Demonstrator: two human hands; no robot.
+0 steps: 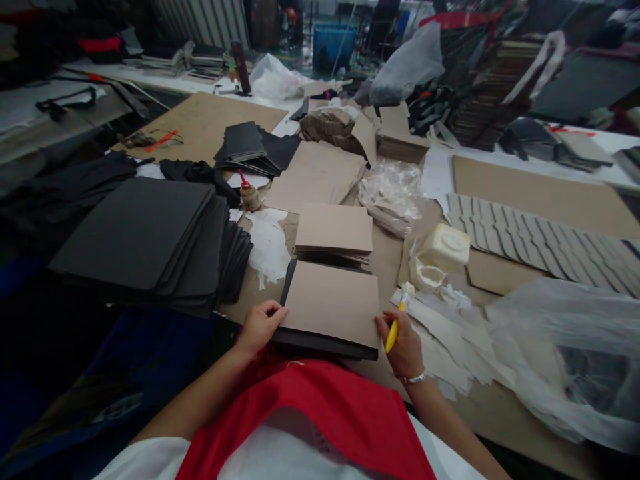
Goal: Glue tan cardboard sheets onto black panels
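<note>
The workroom was cluttered, with a blue bin at the rear and a broad worktable in front of the worker, its top partly covered in brown board. A large stack of black sheets stood at the table's left, its edges uneven. A clear plastic bag lay crumpled at the right, near a row of overlapping grey strips.

Directly before the worker, a tan board lay on black backing, which projected at the left and near edges. Just beyond was a smaller stack of tan boards.

The left hand pinched the tan board at its left edge. The right hand gripped a yellow-handled brush, its fingertips at the board's right edge.

A cream plastic container was noted beyond the brush, and a red-nozzled bottle beside the black stack. A bracelet circled the right wrist.
</note>
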